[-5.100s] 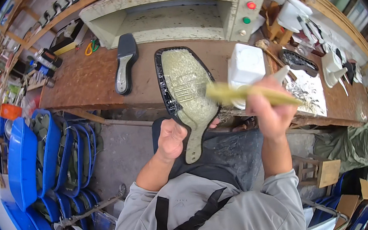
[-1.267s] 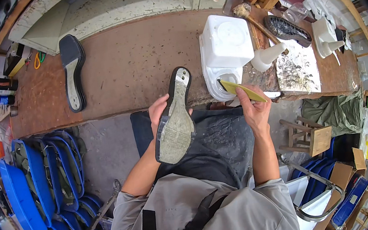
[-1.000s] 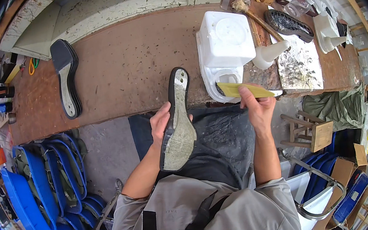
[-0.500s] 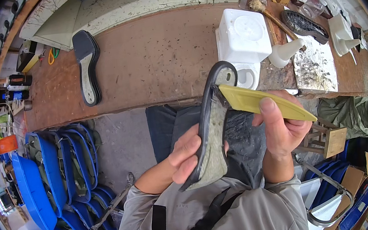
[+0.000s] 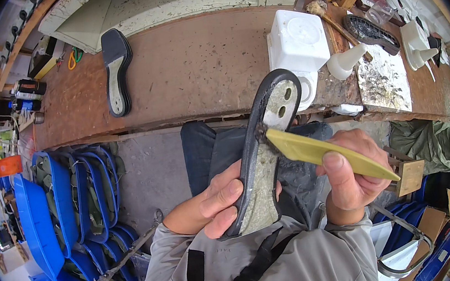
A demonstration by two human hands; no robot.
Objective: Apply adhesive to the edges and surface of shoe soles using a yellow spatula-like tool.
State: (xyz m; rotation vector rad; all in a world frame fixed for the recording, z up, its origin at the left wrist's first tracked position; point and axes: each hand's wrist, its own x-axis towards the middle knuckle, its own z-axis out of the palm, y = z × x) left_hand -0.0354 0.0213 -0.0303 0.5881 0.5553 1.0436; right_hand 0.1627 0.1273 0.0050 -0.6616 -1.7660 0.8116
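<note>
A shoe sole [image 5: 258,184] with a black rim and a mottled grey-white inner face slants upright before my chest. My left hand [image 5: 223,199] is closed round its lower part, with the fingers along the left edge. Two oval holes show in the sole's upper end. My right hand [image 5: 353,173] grips a flat, tapered yellow tool [image 5: 312,150], thumb on top. The tool's narrow end meets the sole just below the holes; a dark patch there may be bristles, but I cannot tell.
A stack of similar soles [image 5: 116,69] lies on the brown bench [image 5: 189,72]. Further right are a white plastic container [image 5: 299,40], a white nozzle [image 5: 346,63] and a dark sole [image 5: 371,33]. Blue trays [image 5: 41,228] stand at the left, and a wooden stool [image 5: 409,176] at the right.
The sole has tilted so its upper end faces me more and both holes show. The tool's tip has shifted slightly down along the sole. My right hand has moved a little down and right.
</note>
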